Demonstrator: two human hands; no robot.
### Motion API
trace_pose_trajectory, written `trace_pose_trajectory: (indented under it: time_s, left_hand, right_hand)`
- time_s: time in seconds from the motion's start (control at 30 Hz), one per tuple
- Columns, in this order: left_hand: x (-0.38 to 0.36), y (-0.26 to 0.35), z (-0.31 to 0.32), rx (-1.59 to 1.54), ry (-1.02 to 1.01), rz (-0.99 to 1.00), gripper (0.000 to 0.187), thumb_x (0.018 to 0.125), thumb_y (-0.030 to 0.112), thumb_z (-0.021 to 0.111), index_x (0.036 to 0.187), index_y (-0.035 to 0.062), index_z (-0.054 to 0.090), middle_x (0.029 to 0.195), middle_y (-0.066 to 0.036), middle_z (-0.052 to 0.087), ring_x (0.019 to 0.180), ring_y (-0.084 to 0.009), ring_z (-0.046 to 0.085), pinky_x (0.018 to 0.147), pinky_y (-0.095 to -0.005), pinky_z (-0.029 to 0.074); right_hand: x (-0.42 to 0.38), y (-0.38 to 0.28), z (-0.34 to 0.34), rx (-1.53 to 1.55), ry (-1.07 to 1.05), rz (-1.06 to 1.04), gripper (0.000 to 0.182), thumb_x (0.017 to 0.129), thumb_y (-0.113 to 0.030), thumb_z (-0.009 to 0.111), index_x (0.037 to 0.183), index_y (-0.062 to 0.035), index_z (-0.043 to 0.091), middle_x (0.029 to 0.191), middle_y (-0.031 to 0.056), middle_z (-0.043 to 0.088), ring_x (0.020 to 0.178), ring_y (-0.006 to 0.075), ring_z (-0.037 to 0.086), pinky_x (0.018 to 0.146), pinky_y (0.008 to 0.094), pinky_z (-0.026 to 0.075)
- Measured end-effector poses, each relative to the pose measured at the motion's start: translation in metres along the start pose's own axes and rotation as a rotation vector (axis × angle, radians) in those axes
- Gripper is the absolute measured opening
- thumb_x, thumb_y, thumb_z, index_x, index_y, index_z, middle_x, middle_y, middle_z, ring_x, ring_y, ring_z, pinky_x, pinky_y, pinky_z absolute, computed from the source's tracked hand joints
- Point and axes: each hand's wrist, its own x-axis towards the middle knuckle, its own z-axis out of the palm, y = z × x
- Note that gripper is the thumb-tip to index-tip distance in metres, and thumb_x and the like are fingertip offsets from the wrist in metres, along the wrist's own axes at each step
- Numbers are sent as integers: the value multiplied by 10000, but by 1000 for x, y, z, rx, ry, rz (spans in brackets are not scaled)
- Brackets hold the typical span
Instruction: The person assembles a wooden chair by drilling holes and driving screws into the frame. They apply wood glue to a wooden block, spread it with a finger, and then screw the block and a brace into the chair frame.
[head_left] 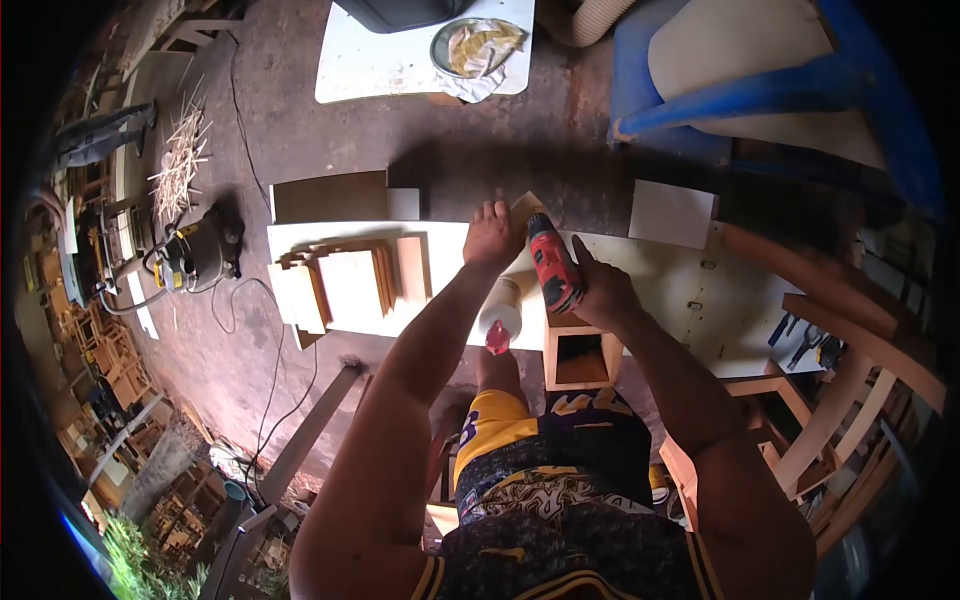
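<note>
My right hand [603, 291] is wrapped around the grip of a red and black cordless drill [556, 268], its chuck pointing away from me. Just left of the chuck, my left hand [490, 238] has its fingers curled over a light wooden piece [525, 206], most of which is hidden by the hand and drill. Below the left hand, a white bottle with a red cap [500, 308] lies between my forearms. An open-fronted wooden box [580, 374] stands under the right hand, close to my knees.
On the white work board [450, 262], wooden panels [350, 283] are stacked at left. White boards [672, 213] lie along its far edge. Beyond are a bowl [480, 48] and a blue chair [740, 95]. Wooden frames [850, 390] crowd the right; power tools [190, 255] and cables sit at left.
</note>
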Motion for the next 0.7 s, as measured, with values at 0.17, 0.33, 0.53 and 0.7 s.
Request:
trace_pose_trajectory:
  time_s: [0.17,0.33,0.53,0.7]
  left_hand:
    - [-2,1,13,11,11,-6,436,843,275,614,1072,-41,419,1042,-245,499,1034,-398,503,894,-453,435]
    - [-2,8,11,-50,-130,-125,459,838,208,606,1155,-47,394,1072,-247,491,1074,-399,492,920,-428,452]
    - [0,15,4,75,-253,-103,516,766,105,619,1221,-39,421,1147,-223,462,1102,-364,491,878,-395,503]
    - [-4,14,4,-15,-152,-138,384,796,118,588,1137,-29,489,1116,-219,475,1071,-375,515,849,-413,516]
  right_hand:
    - [5,-8,-3,-48,-5,-7,831,759,-382,686,1385,43,342,815,196,670,799,345,675,727,438,532]
    - [5,-11,-7,-40,0,2,824,767,-383,676,1382,52,340,789,214,661,779,352,674,708,451,529]
    - [8,-16,-7,-46,-17,29,823,773,-398,664,1383,50,340,788,225,657,776,369,669,712,462,526]
    - [15,-20,-7,-89,-43,23,830,776,-411,658,1389,45,333,791,223,658,774,374,666,717,464,525]
